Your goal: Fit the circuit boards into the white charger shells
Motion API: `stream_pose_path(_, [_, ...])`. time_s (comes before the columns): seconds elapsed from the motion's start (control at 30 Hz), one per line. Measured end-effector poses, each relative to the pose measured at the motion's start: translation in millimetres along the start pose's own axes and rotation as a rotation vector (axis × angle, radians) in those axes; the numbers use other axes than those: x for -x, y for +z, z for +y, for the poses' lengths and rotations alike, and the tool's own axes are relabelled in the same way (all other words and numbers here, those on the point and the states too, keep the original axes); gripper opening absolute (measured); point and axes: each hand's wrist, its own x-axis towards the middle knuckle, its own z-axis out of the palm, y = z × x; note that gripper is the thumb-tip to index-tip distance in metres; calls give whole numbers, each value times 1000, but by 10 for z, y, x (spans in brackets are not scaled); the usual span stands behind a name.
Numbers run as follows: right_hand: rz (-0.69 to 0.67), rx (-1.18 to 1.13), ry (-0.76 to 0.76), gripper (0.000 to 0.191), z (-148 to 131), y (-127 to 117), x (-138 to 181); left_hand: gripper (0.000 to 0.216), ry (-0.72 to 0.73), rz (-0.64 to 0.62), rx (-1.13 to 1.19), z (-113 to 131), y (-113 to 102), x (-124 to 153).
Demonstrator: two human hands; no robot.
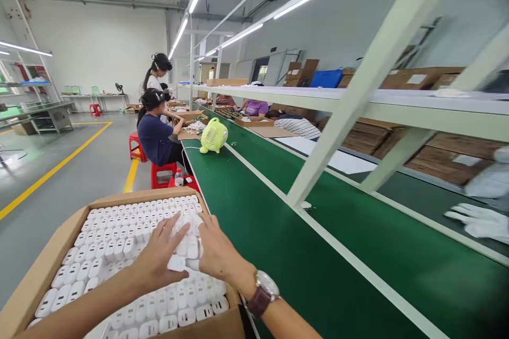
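Observation:
A cardboard box [43, 262] in front of me holds rows of white charger plugs [71, 273], most upright with dark port slots facing up. Over its right part, my left hand [161, 249] presses against a cluster of white chargers [186, 238], fingers along their left side and thumb by the lowest one. From the other side my right hand [222, 254], a watch on its wrist, grips the same cluster, its fingers partly hidden. Several plugs are squeezed between the two hands. Blur hides whether the cluster touches the plugs under it. Translucent material covers the lower rows.
A green work surface [270, 233] runs alongside, carrying a yellow-green fan [214, 136] and a slanted white post [350, 90]. A bottle [178, 177] stands on a red stool. Co-workers [153, 132] sit farther along; a gloved hand [483, 221] shows at right.

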Motion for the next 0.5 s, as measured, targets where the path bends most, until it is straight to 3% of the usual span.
stream_pose_path(0.13, [-186,-124,359,52,391,-748,473,122,38,-405,332,518,97,-840])
stream_pose_path(0.2, [-299,-247,531,48,622,-1057,690,105,31,-667,547,776,170,-1285])
stream_pose_path(0.27, [-354,-328,668,31,865,-1288,895,80,-13,-943,781,1005,300,-1681])
stream_pose_path(0.33, [-382,-389,789,28,1097,-1430,1082,69,-79,-1186,961,1191,500,-1995])
stream_pose_path(0.4, [-409,-458,901,41,1302,-1498,1237,75,-121,-1362,1050,1326,743,-2224])
stream_pose_path(0.5, [-425,-533,1022,55,1557,-1522,1393,87,-155,-1499,1077,1443,1088,-2463])
